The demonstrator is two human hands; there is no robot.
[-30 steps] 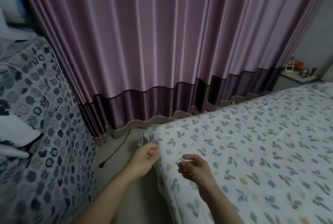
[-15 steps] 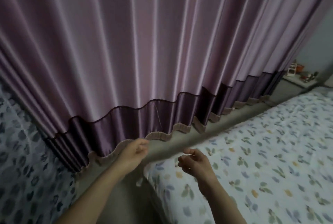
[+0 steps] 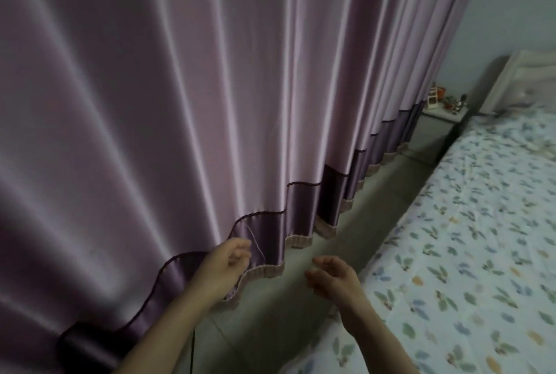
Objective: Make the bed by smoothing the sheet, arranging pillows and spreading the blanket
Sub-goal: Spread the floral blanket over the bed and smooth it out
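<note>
Leaf-print sheet [image 3: 469, 253] seemingly smooth, hands [image 3: 224, 265] off it

The small clutter on the nightstand [image 3: 444, 114], far beyond the fingers [image 3: 323, 262], was too tiny to identify. The sheet [image 3: 469, 253] ran off the right edge, and both forearms were cropped below (whole view slightly blurred).

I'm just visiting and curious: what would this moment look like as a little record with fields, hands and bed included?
place: bedside, narrow floor strip between curtain and bed
left hand: empty, fingers loosely curled, in front of the purple curtain hem
right hand: empty, fingers relaxed, near the bed's edge
sheet: white with leaf print, mostly flat, some creases farther up
pillows, blanket: not in view
background: nightstand with small items, headboard
</note>
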